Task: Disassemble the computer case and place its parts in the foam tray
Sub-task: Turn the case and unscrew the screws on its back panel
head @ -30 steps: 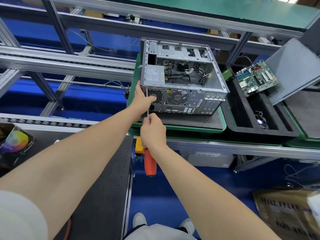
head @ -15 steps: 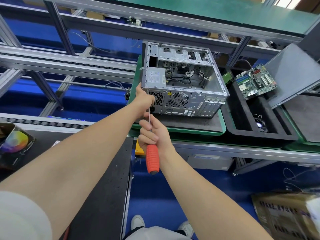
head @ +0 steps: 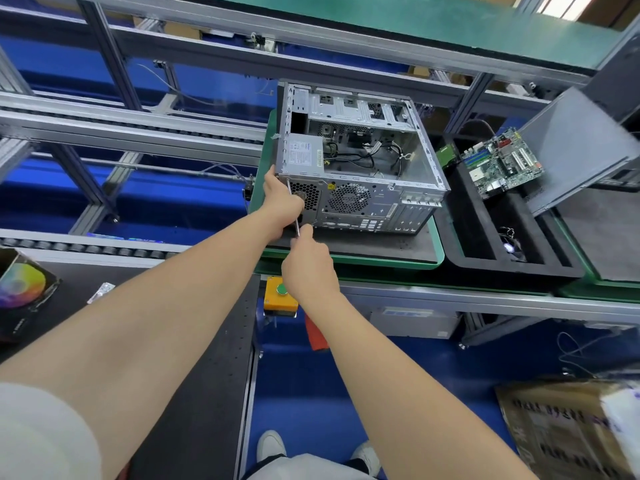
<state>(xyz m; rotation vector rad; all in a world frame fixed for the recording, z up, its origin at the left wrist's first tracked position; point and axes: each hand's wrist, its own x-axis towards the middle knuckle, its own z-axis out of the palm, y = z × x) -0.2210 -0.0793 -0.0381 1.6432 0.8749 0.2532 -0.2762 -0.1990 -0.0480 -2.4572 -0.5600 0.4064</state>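
Observation:
An open grey computer case (head: 360, 157) lies on a green-edged pallet (head: 437, 261), its rear panel facing me. The power supply (head: 304, 154) sits in its near left corner. My left hand (head: 281, 199) rests on that rear corner, over the vent holes. My right hand (head: 306, 268) grips a screwdriver (head: 293, 209) with a red handle; its thin shaft runs up to the top left of the rear panel. The black foam tray (head: 485, 251) stands to the right, holding a green motherboard (head: 502, 162) and a small fan (head: 509, 247).
A grey side panel (head: 575, 150) leans over the tray's right end. A yellow button box (head: 281, 294) hangs under the conveyor edge. A black bench (head: 194, 375) with a colourful box (head: 24, 292) is at left, a cardboard box (head: 571, 427) at lower right.
My right hand has shifted its grip along the screwdriver while the shaft stays at the case's rear left corner. My left hand stays on that corner. The camera moved slightly.

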